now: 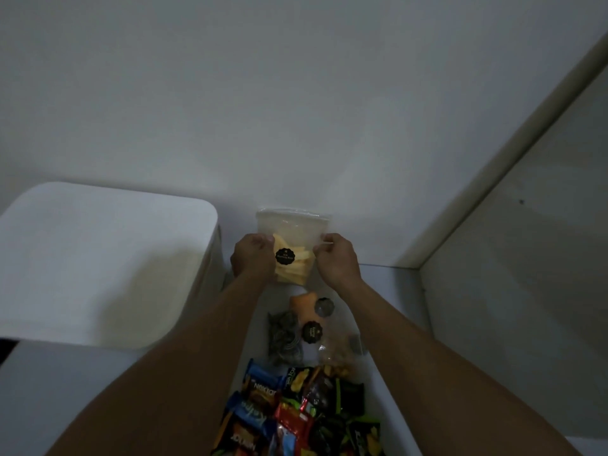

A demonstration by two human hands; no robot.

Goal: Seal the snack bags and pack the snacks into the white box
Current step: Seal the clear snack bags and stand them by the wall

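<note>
I hold a clear snack bag [297, 238] upright in front of me, with yellow chips in its lower half and a round black label on its front. My left hand [251, 258] pinches its left edge and my right hand [335, 258] pinches its right edge, about halfway up. The bag's top strip stands above my fingers. The white box [98, 268] stands to the left with its lid on.
Below my hands lie more clear bags [309, 327] with black labels, holding orange, dark and brown snacks. A heap of coloured snack packets [296, 409] lies nearer to me. A wall rises behind, and a pale panel edge [493, 176] runs diagonally at the right.
</note>
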